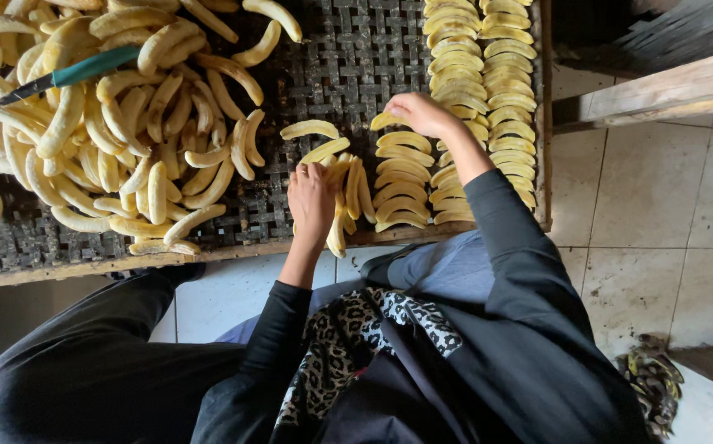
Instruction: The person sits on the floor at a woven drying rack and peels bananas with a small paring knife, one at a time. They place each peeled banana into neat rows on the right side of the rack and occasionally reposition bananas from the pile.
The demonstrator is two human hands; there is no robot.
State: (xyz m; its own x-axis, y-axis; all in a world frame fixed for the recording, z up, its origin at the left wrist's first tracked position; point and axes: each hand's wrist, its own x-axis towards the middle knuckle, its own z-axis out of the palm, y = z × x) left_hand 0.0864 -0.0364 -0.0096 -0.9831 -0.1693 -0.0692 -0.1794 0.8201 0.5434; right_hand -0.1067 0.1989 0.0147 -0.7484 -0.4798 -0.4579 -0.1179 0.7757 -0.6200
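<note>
On the far left I see a loose heap of pale yellow peeled bananas [118, 123] on the dark woven drying surface [348, 66]. My left hand [311, 201] clasps several bananas. My right hand [418, 111] pinches one curved banana [385, 121] atop the neat overlapping rows [401, 185].

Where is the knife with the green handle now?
The knife lies on top of the loose pile of peeled bananas, upper left of the head view, away from both hands.
</note>
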